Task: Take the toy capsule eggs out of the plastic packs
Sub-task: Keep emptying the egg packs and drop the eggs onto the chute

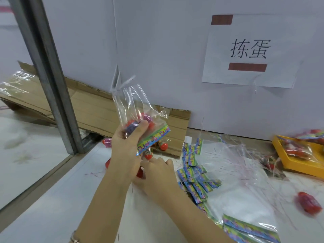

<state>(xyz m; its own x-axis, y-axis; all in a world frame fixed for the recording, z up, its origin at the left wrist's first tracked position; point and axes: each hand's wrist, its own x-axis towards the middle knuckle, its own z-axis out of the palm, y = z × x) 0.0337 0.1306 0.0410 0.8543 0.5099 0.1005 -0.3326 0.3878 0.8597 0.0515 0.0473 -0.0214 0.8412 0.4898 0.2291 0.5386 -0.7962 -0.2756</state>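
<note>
My left hand (128,142) grips a clear plastic pack (133,106), held up off the table with its colourful header card (154,139) at the bottom; red and purple capsule eggs (135,124) show through the film under my fingers. A red egg (148,153) sits just under the header. My right hand (156,174) lies lower, back up, fingers curled round a red capsule egg (139,173) that is mostly hidden between my hands. Loose eggs (162,145) lie on the table behind.
Torn header cards (192,174) and empty clear bags (242,172) cover the table on the right. A yellow tray (298,166) with full packs stands far right; one red egg (308,204) lies alone. Cardboard (105,109), a metal post (50,76) and a white wall with a paper sign (249,50) stand behind.
</note>
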